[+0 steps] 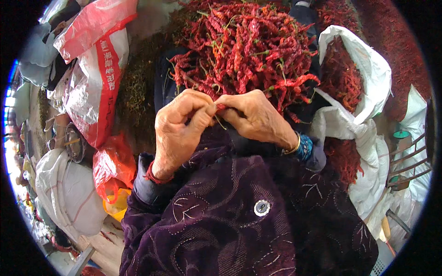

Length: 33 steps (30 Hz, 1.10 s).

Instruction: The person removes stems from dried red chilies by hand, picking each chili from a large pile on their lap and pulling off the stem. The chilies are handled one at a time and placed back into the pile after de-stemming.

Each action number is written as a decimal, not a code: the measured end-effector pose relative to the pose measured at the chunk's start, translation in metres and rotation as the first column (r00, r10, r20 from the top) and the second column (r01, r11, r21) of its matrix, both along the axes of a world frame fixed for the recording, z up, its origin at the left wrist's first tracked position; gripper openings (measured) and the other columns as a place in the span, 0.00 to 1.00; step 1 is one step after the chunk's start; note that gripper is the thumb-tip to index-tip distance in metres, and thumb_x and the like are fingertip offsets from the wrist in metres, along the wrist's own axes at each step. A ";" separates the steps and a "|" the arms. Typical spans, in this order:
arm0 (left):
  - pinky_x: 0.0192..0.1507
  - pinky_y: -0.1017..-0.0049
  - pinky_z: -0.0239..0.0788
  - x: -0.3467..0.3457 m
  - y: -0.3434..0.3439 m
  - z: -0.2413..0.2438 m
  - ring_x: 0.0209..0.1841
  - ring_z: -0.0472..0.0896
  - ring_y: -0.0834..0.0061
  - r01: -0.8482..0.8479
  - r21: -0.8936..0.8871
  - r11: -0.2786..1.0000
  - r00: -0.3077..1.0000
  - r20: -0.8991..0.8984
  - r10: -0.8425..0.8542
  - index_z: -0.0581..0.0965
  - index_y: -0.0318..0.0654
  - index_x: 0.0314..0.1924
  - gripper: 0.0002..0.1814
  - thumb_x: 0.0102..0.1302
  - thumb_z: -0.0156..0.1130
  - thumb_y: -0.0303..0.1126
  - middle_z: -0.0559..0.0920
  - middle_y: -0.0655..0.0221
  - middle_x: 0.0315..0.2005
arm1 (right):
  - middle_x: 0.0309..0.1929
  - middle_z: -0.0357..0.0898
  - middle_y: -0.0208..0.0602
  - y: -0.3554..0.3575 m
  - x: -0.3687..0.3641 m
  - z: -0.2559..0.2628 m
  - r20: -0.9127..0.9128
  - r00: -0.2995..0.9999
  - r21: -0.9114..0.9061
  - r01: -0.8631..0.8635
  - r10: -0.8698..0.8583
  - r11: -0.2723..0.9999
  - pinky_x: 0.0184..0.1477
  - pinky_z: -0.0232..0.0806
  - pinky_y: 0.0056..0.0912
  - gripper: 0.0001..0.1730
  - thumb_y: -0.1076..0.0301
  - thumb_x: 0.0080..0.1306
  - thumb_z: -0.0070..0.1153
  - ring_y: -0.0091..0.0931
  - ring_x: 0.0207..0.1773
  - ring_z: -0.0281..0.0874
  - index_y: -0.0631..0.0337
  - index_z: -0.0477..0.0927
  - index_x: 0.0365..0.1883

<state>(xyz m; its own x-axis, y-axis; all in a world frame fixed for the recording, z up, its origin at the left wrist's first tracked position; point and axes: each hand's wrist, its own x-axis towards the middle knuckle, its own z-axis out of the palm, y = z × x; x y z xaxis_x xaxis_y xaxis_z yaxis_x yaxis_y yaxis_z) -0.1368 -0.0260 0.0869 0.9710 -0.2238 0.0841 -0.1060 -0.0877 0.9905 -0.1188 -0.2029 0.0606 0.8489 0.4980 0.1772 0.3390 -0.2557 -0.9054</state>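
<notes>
Both hands meet in front of my chest, fingertips together. Between them is a small red chili pepper (221, 107), mostly covered by fingers, with a thin pale stem (221, 123) hanging below. My left hand (183, 124) pinches at the stem end with thumb and index finger. My right hand (257, 115) has its thumb and fingers closed around the red pod. Just beyond the hands, a large heap of wrinkled red chili peppers (248, 51) lies between my dark-clothed legs; many carry green or pale stems.
To the right, a white woven sack (374, 89) gapes around more red chilies (340, 74). Chilies also cover the ground (397, 51) at far right. A pile of stems (138, 86), a printed red-and-white sack (100, 76) and a red plastic bag (114, 164) lie at left.
</notes>
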 end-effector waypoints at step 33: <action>0.35 0.67 0.72 0.031 0.000 -0.091 0.33 0.78 0.52 -0.129 0.729 0.672 0.972 0.228 -0.061 0.73 0.36 0.46 0.14 0.59 0.53 0.24 0.79 0.55 0.35 | 0.33 0.77 0.44 -0.030 -0.015 0.000 -0.704 0.644 0.618 0.348 0.299 0.706 0.24 0.64 0.20 0.12 0.75 0.57 0.40 0.26 0.33 0.76 0.70 0.77 0.31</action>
